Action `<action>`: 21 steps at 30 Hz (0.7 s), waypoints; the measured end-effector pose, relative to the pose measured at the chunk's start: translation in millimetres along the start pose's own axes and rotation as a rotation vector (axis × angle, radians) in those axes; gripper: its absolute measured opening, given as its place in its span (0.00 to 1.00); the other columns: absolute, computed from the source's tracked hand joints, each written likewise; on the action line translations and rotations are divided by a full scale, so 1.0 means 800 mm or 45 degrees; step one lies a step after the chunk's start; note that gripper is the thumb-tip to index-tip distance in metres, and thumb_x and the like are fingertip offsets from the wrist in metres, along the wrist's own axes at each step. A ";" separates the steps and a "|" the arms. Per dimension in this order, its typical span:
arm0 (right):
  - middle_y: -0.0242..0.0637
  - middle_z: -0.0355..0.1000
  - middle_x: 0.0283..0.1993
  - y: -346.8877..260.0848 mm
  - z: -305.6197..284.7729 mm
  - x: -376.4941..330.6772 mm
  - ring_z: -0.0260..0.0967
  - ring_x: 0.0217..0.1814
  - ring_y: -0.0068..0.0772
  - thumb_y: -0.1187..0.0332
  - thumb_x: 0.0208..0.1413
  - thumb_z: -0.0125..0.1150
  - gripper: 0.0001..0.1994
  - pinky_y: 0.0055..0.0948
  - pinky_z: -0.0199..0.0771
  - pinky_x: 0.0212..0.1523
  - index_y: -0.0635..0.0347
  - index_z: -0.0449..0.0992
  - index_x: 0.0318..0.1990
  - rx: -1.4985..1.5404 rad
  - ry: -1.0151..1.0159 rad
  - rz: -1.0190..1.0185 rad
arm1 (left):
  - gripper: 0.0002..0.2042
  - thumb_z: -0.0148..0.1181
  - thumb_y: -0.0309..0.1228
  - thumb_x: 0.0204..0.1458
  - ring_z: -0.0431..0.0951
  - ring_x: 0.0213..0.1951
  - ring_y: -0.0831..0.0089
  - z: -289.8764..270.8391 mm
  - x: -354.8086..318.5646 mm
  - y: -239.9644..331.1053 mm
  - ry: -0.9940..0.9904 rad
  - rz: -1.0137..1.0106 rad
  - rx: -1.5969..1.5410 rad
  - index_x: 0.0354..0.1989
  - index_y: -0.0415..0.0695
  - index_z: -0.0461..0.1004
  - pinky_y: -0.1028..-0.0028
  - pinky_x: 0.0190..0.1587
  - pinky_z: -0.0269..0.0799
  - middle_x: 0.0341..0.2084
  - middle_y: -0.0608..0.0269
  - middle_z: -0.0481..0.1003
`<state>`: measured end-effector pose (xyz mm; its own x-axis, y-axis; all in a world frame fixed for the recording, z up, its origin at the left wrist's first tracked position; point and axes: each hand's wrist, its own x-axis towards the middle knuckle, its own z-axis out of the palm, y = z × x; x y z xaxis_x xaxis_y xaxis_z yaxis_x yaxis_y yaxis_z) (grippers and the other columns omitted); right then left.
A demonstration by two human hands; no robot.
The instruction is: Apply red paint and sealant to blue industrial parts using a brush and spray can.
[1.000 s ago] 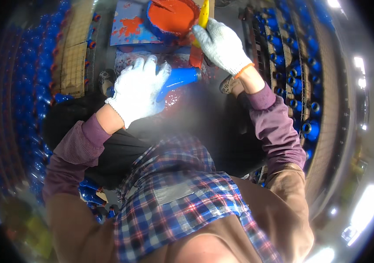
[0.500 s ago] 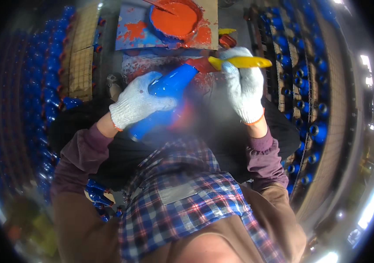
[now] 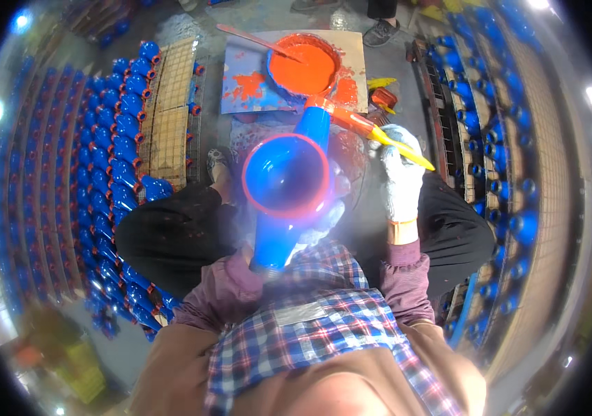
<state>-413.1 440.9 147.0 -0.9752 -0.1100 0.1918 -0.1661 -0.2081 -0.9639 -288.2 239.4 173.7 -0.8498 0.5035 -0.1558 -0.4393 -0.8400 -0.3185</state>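
Racks of blue funnel-shaped pieces (image 3: 112, 149) fill the left side, row on row on wire grid shelving, most with a red ring at one end. Beside them a bare stretch of wire grid rack (image 3: 169, 114) stands on the floor.

In the middle, close under the camera, the left hand (image 3: 320, 222) in a white glove holds up a blue funnel-shaped piece (image 3: 287, 184), wide mouth toward the viewer. Its fingers are wrapped on the body from the right, mostly hidden behind the flared mouth. The mouth's rim is coated in orange-red; the inside is blue and holds nothing. This piece blocks much of the floor behind it.

Beyond it, on a paint-stained cardboard sheet (image 3: 251, 93), sits a blue basin (image 3: 304, 66) filled with orange-red paint, a stir stick (image 3: 254, 41) leaning out of it to the left.

To the right, the gloved right hand (image 3: 401, 177) has its fingers clamped on a yellow-handled brush (image 3: 379, 135), the orange-coated head touching the narrow far end of the held piece. More blue pieces line the racks (image 3: 497, 139) at far right.
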 end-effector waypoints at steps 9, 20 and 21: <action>0.41 0.76 0.45 -0.014 -0.005 -0.011 0.76 0.41 0.28 0.76 0.66 0.57 0.13 0.24 0.77 0.44 0.67 0.72 0.56 0.160 0.145 0.037 | 0.24 0.50 0.46 0.68 0.75 0.39 0.71 0.001 0.008 0.011 -0.041 0.257 0.036 0.66 0.43 0.62 0.70 0.34 0.75 0.51 0.56 0.72; 0.40 0.76 0.44 -0.112 -0.033 0.018 0.75 0.40 0.26 0.75 0.66 0.59 0.12 0.25 0.76 0.46 0.69 0.74 0.54 -0.140 0.176 -0.124 | 0.32 0.50 0.55 0.64 0.80 0.48 0.55 0.035 0.013 0.071 -0.096 0.298 0.602 0.68 0.46 0.62 0.58 0.42 0.83 0.56 0.49 0.74; 0.40 0.77 0.43 -0.120 -0.032 0.022 0.74 0.40 0.26 0.75 0.66 0.59 0.12 0.24 0.76 0.45 0.69 0.74 0.54 -0.191 0.189 -0.101 | 0.32 0.50 0.56 0.64 0.81 0.48 0.54 0.035 0.016 0.074 -0.032 0.272 0.647 0.68 0.46 0.62 0.57 0.42 0.84 0.56 0.48 0.74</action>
<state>-417.9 484.1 238.0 -0.9671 0.0477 0.2497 -0.2524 -0.0621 -0.9656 -333.3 190.7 178.7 -0.9394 0.3115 -0.1433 -0.3364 -0.9180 0.2101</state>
